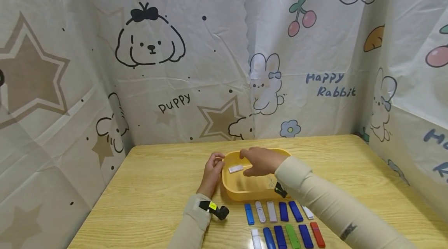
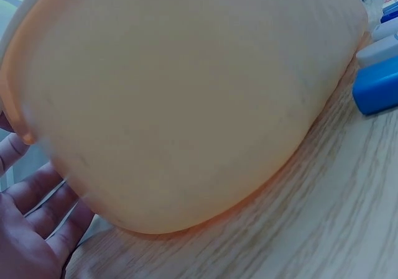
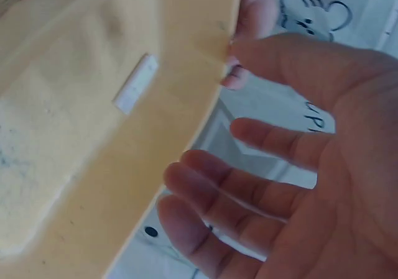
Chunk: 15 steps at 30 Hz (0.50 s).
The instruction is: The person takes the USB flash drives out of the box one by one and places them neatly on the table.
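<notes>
A yellow plastic basin (image 1: 241, 195) stands on the wooden table with a white USB flash drive (image 1: 236, 169) lying inside near its left end. At that end my left hand (image 1: 211, 171) holds the basin by the rim, several fingers lying along the outer wall in the left wrist view. My right hand (image 1: 264, 161) hovers over the basin with nothing in it, fingers spread and slightly bent. In the right wrist view its thumb (image 3: 273, 55) overlaps the basin's rim, and the white drive shows beyond on the basin floor.
In front of the basin lie two rows of USB flash drives, among them a light blue one (image 1: 249, 214), a green one (image 1: 293, 236) and a red one (image 1: 317, 235). My right sleeve (image 1: 336, 202) passes over the right side. A printed curtain (image 1: 210, 66) surrounds the table.
</notes>
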{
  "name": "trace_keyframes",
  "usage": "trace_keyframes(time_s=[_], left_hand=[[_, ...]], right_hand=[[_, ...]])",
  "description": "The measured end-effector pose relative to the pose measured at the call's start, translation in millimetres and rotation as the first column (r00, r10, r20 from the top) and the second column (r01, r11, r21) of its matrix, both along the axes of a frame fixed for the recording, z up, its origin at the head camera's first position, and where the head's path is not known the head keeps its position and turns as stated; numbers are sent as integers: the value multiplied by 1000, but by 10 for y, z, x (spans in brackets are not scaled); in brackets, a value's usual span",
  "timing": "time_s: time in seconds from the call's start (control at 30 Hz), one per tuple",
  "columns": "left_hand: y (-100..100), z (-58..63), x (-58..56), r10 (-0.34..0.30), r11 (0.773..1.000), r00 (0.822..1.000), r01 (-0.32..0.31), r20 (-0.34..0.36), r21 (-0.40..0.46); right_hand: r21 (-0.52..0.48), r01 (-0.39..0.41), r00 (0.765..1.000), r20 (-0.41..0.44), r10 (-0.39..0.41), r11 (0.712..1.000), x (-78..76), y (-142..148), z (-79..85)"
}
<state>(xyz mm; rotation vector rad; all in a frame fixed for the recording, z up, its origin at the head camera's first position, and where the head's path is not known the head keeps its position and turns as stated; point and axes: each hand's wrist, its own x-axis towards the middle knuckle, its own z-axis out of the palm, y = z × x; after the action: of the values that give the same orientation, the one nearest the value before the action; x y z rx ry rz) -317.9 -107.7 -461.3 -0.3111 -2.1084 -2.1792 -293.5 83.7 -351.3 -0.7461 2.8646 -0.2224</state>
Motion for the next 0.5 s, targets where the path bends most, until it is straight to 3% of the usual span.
trace_keyframes(time_s=[0.17,0.27,0.5], left_hand=[[-11,-1,-21,-17,1000,1000,17,-4,13],[-13,1,-29,-20,1000,1000,20,-9,12],[-32,-15,-11,-12,1000,1000,12,-15,6]], right_hand=[[16,-50,996,75,49,999,-137,-158,-100],[38,-69,995,77,66,997,-224,-222,-152],[117,-47,994,107,35,992,-376,-352,-193]])
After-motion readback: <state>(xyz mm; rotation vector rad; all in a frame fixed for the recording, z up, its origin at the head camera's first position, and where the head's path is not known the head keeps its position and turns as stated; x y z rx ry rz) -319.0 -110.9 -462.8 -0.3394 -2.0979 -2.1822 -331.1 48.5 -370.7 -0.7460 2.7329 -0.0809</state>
